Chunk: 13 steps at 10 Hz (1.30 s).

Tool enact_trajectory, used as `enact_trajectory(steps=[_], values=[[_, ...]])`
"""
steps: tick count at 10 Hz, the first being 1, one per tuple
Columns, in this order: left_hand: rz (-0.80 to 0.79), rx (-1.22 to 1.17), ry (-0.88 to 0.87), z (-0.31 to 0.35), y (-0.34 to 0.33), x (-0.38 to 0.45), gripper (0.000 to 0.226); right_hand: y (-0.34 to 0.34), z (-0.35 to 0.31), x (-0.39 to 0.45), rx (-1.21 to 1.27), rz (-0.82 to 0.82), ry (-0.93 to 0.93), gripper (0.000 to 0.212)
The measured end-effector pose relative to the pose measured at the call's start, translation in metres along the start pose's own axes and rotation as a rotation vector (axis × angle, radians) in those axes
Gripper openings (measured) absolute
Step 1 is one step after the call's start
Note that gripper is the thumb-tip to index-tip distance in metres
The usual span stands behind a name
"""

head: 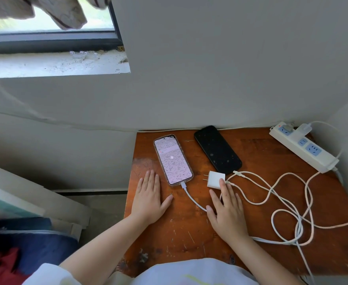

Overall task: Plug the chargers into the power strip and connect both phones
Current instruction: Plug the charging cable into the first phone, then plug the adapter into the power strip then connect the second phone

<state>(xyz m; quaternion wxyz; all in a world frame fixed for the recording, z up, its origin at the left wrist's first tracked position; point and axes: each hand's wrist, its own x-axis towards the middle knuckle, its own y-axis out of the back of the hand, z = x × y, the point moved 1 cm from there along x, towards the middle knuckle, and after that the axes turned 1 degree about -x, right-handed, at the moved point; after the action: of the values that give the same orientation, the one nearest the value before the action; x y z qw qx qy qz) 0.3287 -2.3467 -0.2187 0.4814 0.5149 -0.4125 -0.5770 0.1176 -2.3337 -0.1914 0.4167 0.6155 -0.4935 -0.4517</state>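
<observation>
A phone with a lit pink screen (173,159) lies on the wooden table (189,233) with a white cable (191,197) plugged into its bottom end. To its right lies a black phone (218,150), screen dark, nothing plugged in. A loose white charger (215,179) lies below it, prongs pointing left, its cable end (239,173) lying free nearby. The white power strip (304,148) sits at the back right with one charger (304,128) plugged in. My left hand (148,198) rests flat and open beside the lit phone. My right hand (227,210) lies flat, fingertips touching the loose charger.
Tangled white cables (288,212) loop across the table's right half. The table stands in a corner of grey walls. A window sill (55,62) is at upper left, and blue and red cloth (25,254) lies on the floor to the left.
</observation>
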Motion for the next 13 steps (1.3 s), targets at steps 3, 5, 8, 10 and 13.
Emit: enact_trajectory(steps=[3, 5, 8, 10, 13], values=[[0.002, -0.005, -0.001, 0.000, -0.001, 0.001, 0.079, 0.001, 0.000, 0.000, -0.014, -0.010, 0.010, 0.084], [0.006, -0.006, -0.002, -0.001, 0.000, 0.001, 0.079, 0.005, -0.001, -0.002, -0.049, -0.033, 0.025, 0.078], [0.011, -0.019, -0.001, -0.001, 0.001, 0.002, 0.079, -0.001, 0.002, -0.001, -0.010, 0.063, 0.082, 0.041], [0.015, -0.029, -0.002, -0.003, -0.001, 0.004, 0.080, 0.024, 0.009, 0.029, -0.036, 0.171, 0.055, 0.048], [-0.005, -0.029, 0.008, -0.002, 0.004, 0.001, 0.118, 0.031, 0.025, 0.050, -0.004, 0.036, 0.076, 0.051]])
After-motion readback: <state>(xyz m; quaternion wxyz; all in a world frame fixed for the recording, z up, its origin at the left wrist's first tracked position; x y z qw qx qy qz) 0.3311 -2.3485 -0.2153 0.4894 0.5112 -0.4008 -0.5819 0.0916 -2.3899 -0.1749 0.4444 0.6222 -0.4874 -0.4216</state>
